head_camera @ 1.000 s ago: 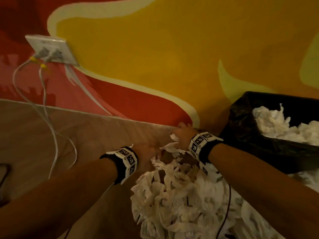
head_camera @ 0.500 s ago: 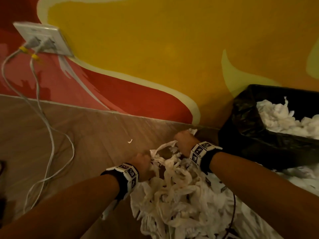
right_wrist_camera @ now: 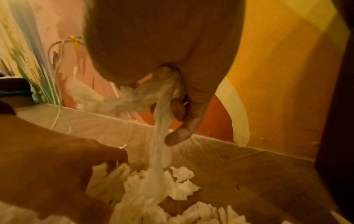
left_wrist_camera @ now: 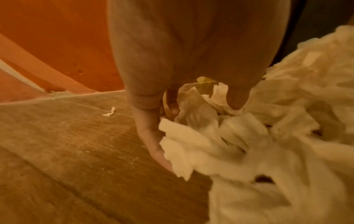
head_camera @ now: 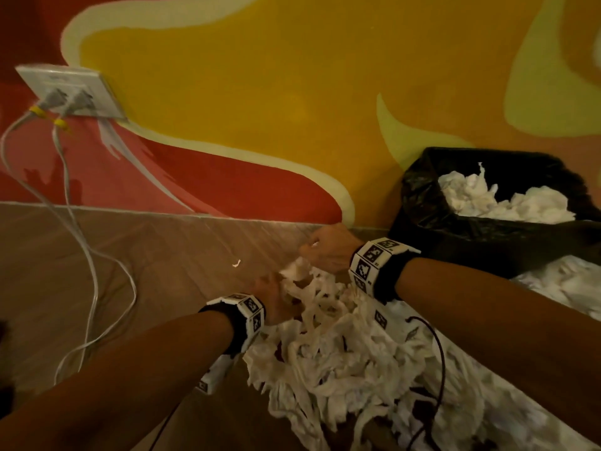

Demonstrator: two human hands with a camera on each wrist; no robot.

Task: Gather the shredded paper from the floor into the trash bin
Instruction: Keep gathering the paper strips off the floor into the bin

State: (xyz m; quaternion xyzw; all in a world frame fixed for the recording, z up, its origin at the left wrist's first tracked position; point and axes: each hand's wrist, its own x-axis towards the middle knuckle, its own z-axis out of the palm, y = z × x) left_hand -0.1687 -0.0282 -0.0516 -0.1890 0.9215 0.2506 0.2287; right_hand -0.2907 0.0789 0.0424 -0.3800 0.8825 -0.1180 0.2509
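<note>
A big heap of white shredded paper lies on the wooden floor in front of me. My left hand digs into the heap's left edge, its fingers curled round a clump of shreds. My right hand is raised slightly over the heap's far end and pinches a bunch of strips that hangs down to the pile. The trash bin, lined with a black bag, stands at the right by the wall and holds shredded paper.
A lone paper scrap lies on the bare floor left of the heap. White cables run from a wall socket down across the floor at the left. More shreds lie in front of the bin. A thin black cord crosses the heap.
Both hands drew the shreds back from the wall and closed on them. The right hand has lifted a bunch of strips off the heap; the left stays low in the pile.
</note>
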